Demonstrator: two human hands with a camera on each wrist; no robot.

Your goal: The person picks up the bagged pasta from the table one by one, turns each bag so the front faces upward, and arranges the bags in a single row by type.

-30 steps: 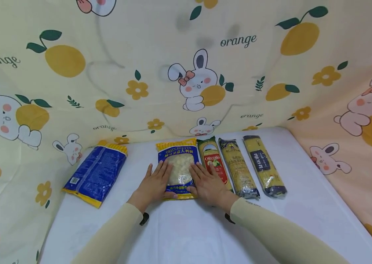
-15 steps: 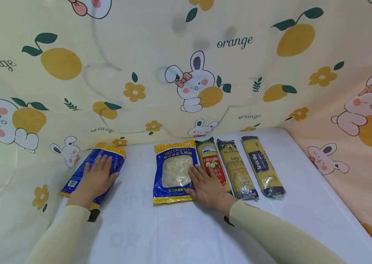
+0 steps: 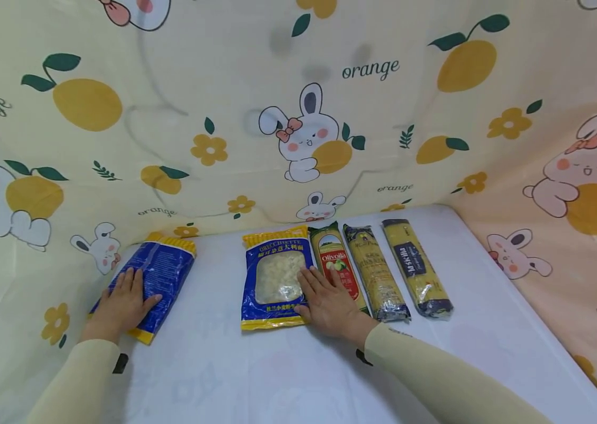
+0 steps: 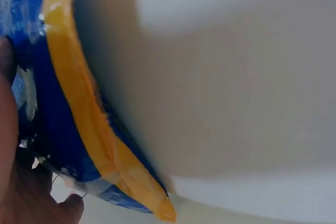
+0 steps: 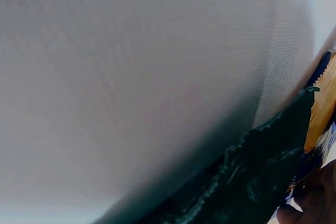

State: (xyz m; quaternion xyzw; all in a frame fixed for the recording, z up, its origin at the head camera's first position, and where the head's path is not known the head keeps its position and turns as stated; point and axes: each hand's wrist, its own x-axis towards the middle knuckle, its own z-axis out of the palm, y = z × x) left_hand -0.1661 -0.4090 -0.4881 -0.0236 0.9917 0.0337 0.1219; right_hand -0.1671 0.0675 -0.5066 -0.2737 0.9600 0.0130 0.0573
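My left hand (image 3: 120, 306) rests on the lower left part of a blue and yellow pasta bag (image 3: 163, 274), back label up; its fingers look straight and its thumb lies across the bag. In the left wrist view, the thumb and a fingertip show at the bag (image 4: 86, 124). My right hand (image 3: 330, 303) lies with extended fingers across the seam between an orecchiette bag (image 3: 277, 282) and a green and red Olivoilà pasta packet (image 3: 338, 259), covering part of both. The right wrist view shows the packet's green end (image 5: 262, 171), with fingers (image 5: 315, 198) at the lower right.
Two more long pasta packets lie to the right: a gold one (image 3: 375, 271) beside the Olivoilà packet, then a la sicilia packet (image 3: 417, 268) with dark ends. All rest on a white-covered table (image 3: 214, 365). Bunny-and-orange printed cloth (image 3: 245, 70) walls the back and sides.
My left hand has left the orecchiette bag and gone to the left bag, then slid down toward its lower left. The right hand stays put. The head view has shifted slightly.
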